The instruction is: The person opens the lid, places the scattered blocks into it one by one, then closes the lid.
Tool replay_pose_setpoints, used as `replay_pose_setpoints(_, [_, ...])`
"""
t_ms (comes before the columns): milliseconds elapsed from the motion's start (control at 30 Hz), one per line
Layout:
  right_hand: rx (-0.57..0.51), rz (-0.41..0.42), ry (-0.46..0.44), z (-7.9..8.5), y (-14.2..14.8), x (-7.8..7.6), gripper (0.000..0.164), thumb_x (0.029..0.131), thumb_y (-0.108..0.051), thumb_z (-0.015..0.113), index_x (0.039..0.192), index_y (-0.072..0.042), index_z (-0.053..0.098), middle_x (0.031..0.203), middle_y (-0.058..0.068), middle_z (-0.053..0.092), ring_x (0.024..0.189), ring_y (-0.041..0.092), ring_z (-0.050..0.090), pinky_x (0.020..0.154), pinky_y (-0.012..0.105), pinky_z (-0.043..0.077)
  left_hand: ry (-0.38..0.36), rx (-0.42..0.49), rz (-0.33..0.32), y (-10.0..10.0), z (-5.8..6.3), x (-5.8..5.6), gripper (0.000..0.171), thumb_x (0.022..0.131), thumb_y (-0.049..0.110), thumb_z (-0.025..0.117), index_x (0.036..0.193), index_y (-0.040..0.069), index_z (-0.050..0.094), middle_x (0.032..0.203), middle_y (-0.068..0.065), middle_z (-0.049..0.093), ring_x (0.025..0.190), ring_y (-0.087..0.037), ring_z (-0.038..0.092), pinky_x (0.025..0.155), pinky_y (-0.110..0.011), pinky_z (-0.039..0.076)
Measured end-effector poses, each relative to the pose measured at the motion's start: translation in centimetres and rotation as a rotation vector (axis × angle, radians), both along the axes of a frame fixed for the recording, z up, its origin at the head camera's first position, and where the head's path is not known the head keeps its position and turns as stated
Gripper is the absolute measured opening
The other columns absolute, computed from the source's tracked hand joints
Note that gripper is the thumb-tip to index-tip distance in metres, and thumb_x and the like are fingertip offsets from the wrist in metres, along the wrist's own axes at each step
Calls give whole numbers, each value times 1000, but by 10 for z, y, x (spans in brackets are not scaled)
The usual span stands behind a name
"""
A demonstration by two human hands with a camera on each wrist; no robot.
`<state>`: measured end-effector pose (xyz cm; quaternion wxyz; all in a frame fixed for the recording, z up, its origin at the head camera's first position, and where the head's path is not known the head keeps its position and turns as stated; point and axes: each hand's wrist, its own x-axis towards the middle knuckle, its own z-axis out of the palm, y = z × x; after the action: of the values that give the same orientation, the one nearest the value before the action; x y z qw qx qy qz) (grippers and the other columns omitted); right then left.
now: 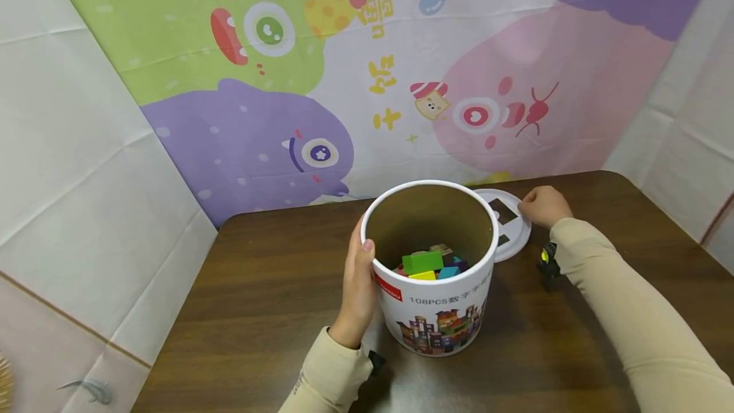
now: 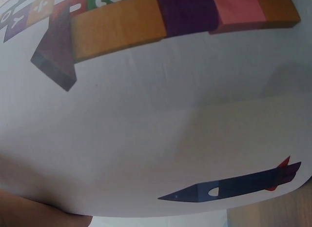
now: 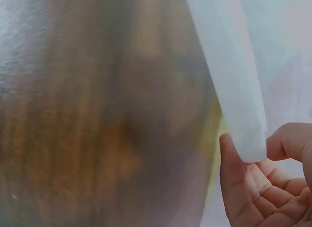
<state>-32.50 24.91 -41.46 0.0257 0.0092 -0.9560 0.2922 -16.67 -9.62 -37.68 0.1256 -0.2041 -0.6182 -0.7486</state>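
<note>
A white round bucket (image 1: 436, 336) with a printed picture of building blocks stands upright and uncovered on the table. Inside lie coloured blocks (image 1: 423, 262), green, yellow and blue among them. My left hand (image 1: 357, 285) holds the bucket by its left side, thumb just below the rim. In the left wrist view the bucket's printed wall (image 2: 131, 139) fills most of the picture, with a bit of hand at the lower left. Behind the bucket on the right is its white lid (image 1: 516, 241), partly hidden. My right hand (image 3: 273, 188) pinches the lid's edge between thumb and fingers.
The brown wooden table (image 1: 275, 292) has rounded far corners. Right behind it hangs a cloth backdrop (image 1: 401, 145) with cartoon monsters, and pale cloth sheets (image 1: 86, 145) close off both sides.
</note>
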Motion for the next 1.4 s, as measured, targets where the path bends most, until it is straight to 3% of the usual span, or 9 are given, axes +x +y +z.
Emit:
replay_pose_setpoints(267, [-102, -4, 27, 21, 6, 3, 36, 88, -22, 49, 104, 6, 63, 99, 24, 60, 82, 29, 53, 58, 27, 42, -1, 0, 18, 0, 0, 0, 52, 92, 27, 32, 143, 18, 29, 142, -12, 33, 127, -40, 31, 102, -62, 22])
replay_pose_setpoints(467, [-154, -19, 105, 44, 6, 9, 40, 89, -23, 48, 111, 7, 61, 110, 28, 59, 91, 30, 53, 67, 28, 41, -6, 5, 25, 1, 0, 0, 52, 92, 26, 32, 143, 17, 29, 142, -11, 34, 127, -38, 32, 102, -61, 22])
replay_pose_setpoints(700, [-257, -53, 153, 75, 6, 18, 46, 90, -33, 51, 115, 5, 60, 113, 26, 58, 88, 20, 51, 60, 15, 42, -6, 11, 22, 1, 0, -1, 52, 91, 26, 32, 143, 16, 29, 142, -13, 34, 127, -41, 30, 103, -61, 21])
replay_pose_setpoints(800, [-339, -58, 171, 89, 2, 22, 51, 89, -37, 54, 116, 5, 60, 107, 19, 62, 84, 11, 52, 60, 12, 43, -5, 14, 24, 1, 1, -1, 52, 91, 25, 32, 143, 16, 30, 142, -14, 33, 127, -42, 30, 103, -61, 21])
replay_pose_setpoints(900, [-399, -55, 217, 101, -3, 27, 52, 86, -39, 58, 113, 4, 62, 92, 1, 64, 74, 2, 52, 58, 13, 46, -11, 10, 26, 1, 1, 0, 52, 92, 26, 32, 142, 17, 30, 142, -14, 34, 127, -42, 31, 102, -61, 22])
replay_pose_setpoints(1033, [-474, -21, 262, 120, -14, 35, 48, 82, -36, 64, 109, 4, 64, 75, -20, 60, 66, -2, 53, 55, 15, 47, -13, 6, 20, 1, 1, 0, 50, 92, 28, 32, 142, 19, 31, 141, -13, 35, 125, -42, 33, 101, -62, 23])
replay_pose_setpoints(1100, [-492, 11, 282, 129, -20, 41, 45, 81, -35, 66, 108, 2, 65, 71, -22, 61, 64, -1, 54, 54, 16, 48, -8, 8, 11, 1, 1, 0, 50, 93, 28, 32, 142, 19, 31, 141, -14, 35, 125, -42, 33, 101, -63, 23])
replay_pose_setpoints(1233, [-463, 99, 328, 146, -34, 59, 39, 81, -33, 67, 107, -4, 67, 74, -20, 63, 64, 2, 57, 54, 17, 50, -11, 13, -14, 1, 2, 1, 50, 93, 28, 31, 142, 20, 29, 142, -13, 34, 126, -42, 32, 101, -63, 23])
replay_pose_setpoints(1400, [-398, 230, 461, 163, -56, 87, 27, 82, -24, 67, 105, -11, 69, 79, -7, 67, 63, 10, 60, 53, 18, 49, -15, -3, -26, 1, 4, 3, 50, 93, 29, 31, 143, 22, 27, 143, -11, 32, 127, -41, 30, 101, -63, 23])
